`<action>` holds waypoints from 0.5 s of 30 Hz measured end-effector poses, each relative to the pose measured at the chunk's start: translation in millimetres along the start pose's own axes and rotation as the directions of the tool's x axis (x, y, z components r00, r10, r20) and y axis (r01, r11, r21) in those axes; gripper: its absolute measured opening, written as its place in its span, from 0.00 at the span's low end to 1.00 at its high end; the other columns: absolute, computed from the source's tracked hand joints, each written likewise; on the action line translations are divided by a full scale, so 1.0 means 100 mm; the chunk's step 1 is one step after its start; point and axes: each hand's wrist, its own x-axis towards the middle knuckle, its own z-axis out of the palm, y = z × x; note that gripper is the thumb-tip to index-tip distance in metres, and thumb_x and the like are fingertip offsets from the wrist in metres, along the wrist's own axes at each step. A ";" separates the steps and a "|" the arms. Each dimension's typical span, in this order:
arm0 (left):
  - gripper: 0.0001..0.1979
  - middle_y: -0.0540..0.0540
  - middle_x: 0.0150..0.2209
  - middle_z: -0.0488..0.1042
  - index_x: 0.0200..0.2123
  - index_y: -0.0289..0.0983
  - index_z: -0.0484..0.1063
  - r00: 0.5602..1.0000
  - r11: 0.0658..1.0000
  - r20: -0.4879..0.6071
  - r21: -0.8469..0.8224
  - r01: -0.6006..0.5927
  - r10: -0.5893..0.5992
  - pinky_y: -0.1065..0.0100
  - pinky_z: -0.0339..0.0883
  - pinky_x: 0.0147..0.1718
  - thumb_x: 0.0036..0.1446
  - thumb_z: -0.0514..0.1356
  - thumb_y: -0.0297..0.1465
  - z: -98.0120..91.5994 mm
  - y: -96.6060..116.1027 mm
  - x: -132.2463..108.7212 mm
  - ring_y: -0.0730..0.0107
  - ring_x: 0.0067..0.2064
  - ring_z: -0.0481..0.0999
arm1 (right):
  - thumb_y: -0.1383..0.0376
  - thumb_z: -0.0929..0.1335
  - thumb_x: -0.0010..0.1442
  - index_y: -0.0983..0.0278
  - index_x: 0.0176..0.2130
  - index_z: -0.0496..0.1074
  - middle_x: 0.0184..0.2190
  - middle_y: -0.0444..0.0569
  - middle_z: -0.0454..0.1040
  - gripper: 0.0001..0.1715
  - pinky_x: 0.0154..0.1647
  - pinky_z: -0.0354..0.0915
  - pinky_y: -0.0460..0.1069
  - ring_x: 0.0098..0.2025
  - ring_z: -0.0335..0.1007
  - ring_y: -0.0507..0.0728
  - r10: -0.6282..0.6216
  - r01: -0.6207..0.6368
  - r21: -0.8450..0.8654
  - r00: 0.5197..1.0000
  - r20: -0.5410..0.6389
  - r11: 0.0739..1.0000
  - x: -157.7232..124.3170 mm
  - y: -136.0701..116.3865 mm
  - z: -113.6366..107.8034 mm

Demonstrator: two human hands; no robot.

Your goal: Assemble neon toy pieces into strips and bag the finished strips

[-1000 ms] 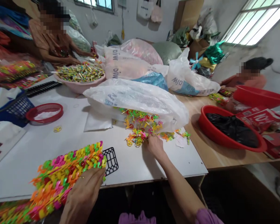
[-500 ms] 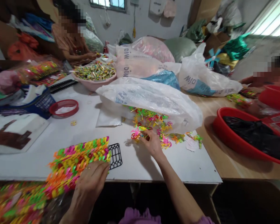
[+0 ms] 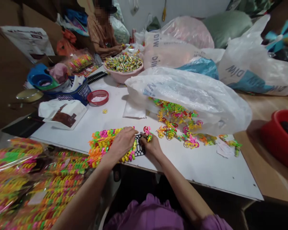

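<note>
Right now I have the left hand [image 3: 124, 139] laid palm-down over the rows of colourful pieces [image 3: 99, 143], which sit near the front edge of the white surface [image 3: 194, 166]. Its fingers lie close together, but I cannot tell whether that grip is pinching anything. In the right hand [image 3: 152, 145] my grip is closed on a small toy [image 3: 147, 130], its pink and red part sticking up above the fingers, at the right end of the black frame [image 3: 139, 150]. The frame's bare latticed end shows between my two hands; the rows adjoin it on the left.

Beyond the right hand, a loose pile [image 3: 170, 131] of similar toys spills from the mouth of a large white plastic bag [image 3: 189, 86]. Farther back I see a pink basin [image 3: 124, 77] heaped with small items, and a co-worker [image 3: 96, 30] sits behind it.
</note>
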 end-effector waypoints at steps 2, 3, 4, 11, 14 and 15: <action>0.11 0.45 0.37 0.73 0.39 0.36 0.71 1.000 0.999 0.030 -0.033 0.003 -0.002 0.64 0.63 0.45 0.57 0.50 0.23 0.05 -0.04 0.02 0.66 0.43 0.70 | 0.64 0.64 0.51 0.65 0.34 0.69 0.23 0.42 0.69 0.09 0.28 0.60 0.45 0.25 0.63 0.51 -0.032 0.032 -0.041 0.999 0.019 0.999 0.06 0.06 0.07; 0.11 0.45 0.38 0.73 0.40 0.36 0.70 0.999 0.999 0.031 -0.041 0.013 -0.012 0.64 0.63 0.45 0.57 0.51 0.24 0.06 -0.05 0.01 0.65 0.43 0.70 | 0.65 0.64 0.52 0.65 0.34 0.69 0.25 0.43 0.70 0.09 0.30 0.61 0.45 0.27 0.64 0.51 -0.056 0.060 -0.096 0.998 0.043 0.994 0.08 0.07 0.09; 0.10 0.45 0.38 0.73 0.41 0.36 0.70 0.999 0.999 0.036 -0.047 0.025 -0.023 0.64 0.63 0.45 0.58 0.52 0.25 0.07 -0.05 0.01 0.65 0.44 0.70 | 0.67 0.64 0.51 0.65 0.34 0.69 0.26 0.44 0.70 0.08 0.31 0.61 0.46 0.29 0.65 0.52 -0.084 0.095 -0.165 0.994 0.072 0.982 0.10 0.07 0.10; 0.14 0.44 0.37 0.74 0.43 0.36 0.70 1.000 0.999 -0.024 -0.044 0.004 -0.005 0.64 0.64 0.42 0.57 0.56 0.37 0.09 -0.05 0.00 0.63 0.41 0.71 | 0.67 0.60 0.56 0.64 0.42 0.65 0.39 0.51 0.68 0.13 0.36 0.62 0.47 0.37 0.66 0.55 -0.129 0.291 -0.646 0.949 0.286 0.705 0.12 -0.05 0.03; 0.13 0.44 0.36 0.74 0.39 0.36 0.71 0.997 1.000 -0.081 -0.004 0.003 -0.004 0.64 0.64 0.40 0.60 0.52 0.37 0.15 -0.06 0.01 0.62 0.39 0.72 | 0.67 0.58 0.59 0.65 0.45 0.63 0.40 0.52 0.69 0.14 0.35 0.63 0.49 0.37 0.67 0.56 -0.096 0.326 -0.725 0.935 0.340 0.606 0.14 -0.10 0.03; 0.13 0.44 0.35 0.74 0.37 0.36 0.72 0.996 1.000 -0.090 0.009 0.002 -0.001 0.64 0.64 0.40 0.60 0.51 0.36 0.17 -0.07 0.01 0.62 0.39 0.72 | 0.67 0.57 0.59 0.65 0.45 0.63 0.39 0.51 0.69 0.14 0.35 0.63 0.49 0.36 0.68 0.56 -0.086 0.331 -0.744 0.933 0.349 0.580 0.14 -0.12 0.04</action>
